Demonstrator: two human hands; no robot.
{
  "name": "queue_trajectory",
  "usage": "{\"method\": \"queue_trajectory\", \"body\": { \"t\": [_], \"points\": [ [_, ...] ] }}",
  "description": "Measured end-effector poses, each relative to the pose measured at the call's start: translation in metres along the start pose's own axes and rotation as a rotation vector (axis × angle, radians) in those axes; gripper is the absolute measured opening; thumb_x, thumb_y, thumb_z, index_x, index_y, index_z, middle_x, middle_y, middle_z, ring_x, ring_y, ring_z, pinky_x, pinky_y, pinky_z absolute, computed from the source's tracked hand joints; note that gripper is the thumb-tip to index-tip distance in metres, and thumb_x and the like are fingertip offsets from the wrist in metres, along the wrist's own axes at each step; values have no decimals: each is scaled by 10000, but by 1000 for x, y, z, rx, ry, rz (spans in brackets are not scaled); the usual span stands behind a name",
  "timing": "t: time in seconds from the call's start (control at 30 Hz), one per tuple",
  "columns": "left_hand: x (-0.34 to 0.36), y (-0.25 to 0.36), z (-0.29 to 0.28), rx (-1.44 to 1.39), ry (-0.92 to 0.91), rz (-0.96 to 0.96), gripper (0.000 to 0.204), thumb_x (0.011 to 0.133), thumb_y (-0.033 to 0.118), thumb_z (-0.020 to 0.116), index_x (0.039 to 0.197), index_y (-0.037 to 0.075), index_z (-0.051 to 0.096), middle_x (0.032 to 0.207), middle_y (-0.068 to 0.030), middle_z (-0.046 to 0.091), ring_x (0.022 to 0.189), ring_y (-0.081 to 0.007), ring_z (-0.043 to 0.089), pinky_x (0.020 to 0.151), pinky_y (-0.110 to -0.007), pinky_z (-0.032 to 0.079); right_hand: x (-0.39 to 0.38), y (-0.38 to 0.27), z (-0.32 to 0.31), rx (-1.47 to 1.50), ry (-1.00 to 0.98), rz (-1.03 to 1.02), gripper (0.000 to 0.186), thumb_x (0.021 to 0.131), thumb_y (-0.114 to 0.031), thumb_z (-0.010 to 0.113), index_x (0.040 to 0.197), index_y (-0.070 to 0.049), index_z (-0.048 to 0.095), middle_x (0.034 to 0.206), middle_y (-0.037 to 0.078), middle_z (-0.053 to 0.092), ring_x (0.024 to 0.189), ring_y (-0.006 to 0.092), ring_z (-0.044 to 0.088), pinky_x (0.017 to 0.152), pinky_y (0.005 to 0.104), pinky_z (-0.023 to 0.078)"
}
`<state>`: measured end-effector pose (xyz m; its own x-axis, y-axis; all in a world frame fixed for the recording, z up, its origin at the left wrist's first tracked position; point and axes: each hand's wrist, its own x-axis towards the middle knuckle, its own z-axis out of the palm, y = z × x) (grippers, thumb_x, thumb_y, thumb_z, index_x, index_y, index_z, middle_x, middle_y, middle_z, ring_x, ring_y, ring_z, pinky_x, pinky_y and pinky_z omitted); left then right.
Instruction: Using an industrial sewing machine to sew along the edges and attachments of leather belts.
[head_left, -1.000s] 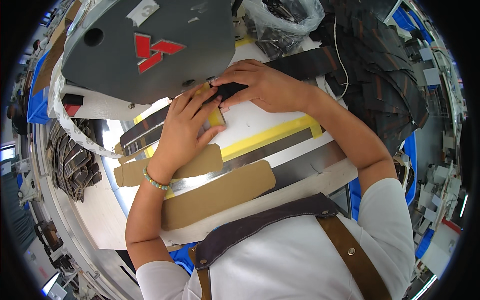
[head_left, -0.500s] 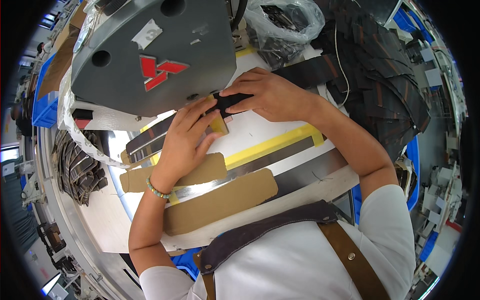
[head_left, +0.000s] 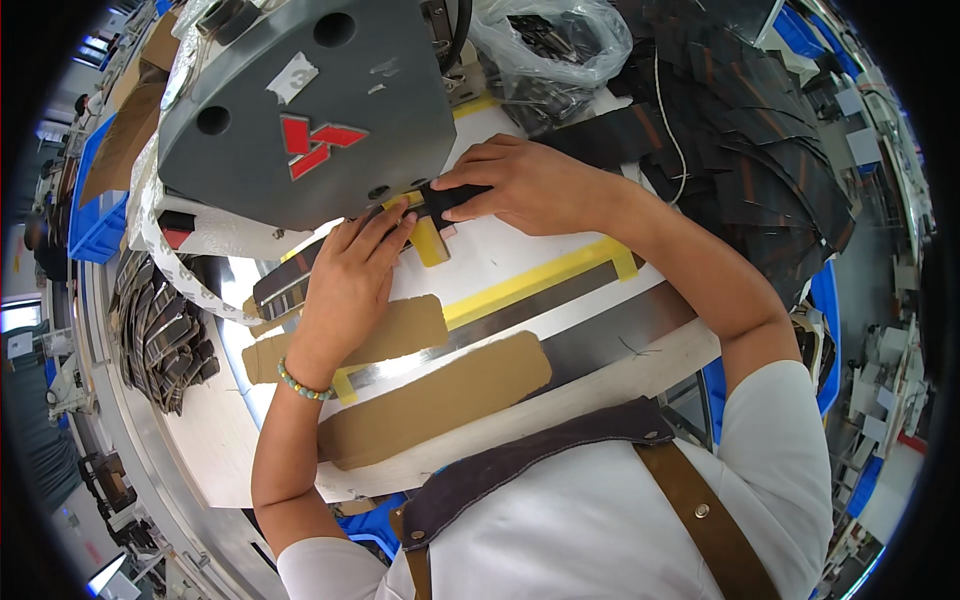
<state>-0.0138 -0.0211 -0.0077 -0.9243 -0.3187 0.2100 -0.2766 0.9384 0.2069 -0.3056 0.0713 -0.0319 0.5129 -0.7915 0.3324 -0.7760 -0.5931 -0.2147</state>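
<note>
In the head view, the right hand (head_left: 528,186) holds a black strip (head_left: 462,203) between thumb and forefinger, a narrow grip with the digits at its two edges; the strip lies by the lower edge of a grey machine head (head_left: 310,130), just beside a yellow guide piece (head_left: 430,244). The left hand (head_left: 348,275) lies palm down with its fingers stretched toward that guide, over a striped dark strip (head_left: 284,284); its thumb is hidden, so whether it grips anything I cannot tell. Two brown cardboard pieces (head_left: 435,400) lie near the left forearm.
</note>
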Motion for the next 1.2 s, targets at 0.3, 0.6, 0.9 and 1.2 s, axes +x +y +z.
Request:
{"method": "queue_trajectory", "body": {
  "t": [0.3,0.6,0.9,1.2],
  "points": [
    [3,0,7,129,76,63,518,871,-77,646,1379,-3,707,1439,-145,679,1256,-341,644,1070,-434,538,2,8,3,-2,30,-19,354,929,-67,703,1213,-223,847,1412,36,714,1298,247,637,1117,421,516],
    [11,-3,6,65,-57,-118,541,911,-74,613,1442,19,662,1407,-164,676,1180,-411,644,1030,-494,530,10,22,5,-21,74,-29,392,893,-14,705,1222,-179,842,1342,42,722,1270,264,640,1108,425,523],
    [19,-20,12,11,56,-73,462,911,-81,583,1354,-1,685,1204,-213,740,1001,-448,692,950,-518,535,13,30,8,54,111,9,338,919,-13,694,1204,-131,831,1356,58,722,1283,289,638,1115,435,526],
    [16,-25,11,-28,26,-85,537,868,-97,577,1378,27,690,1163,-220,738,1004,-439,680,897,-508,564,-24,24,-11,5,159,173,237,980,-51,667,1161,-42,820,1351,91,739,1279,271,661,1123,418,515]
  ]
}}
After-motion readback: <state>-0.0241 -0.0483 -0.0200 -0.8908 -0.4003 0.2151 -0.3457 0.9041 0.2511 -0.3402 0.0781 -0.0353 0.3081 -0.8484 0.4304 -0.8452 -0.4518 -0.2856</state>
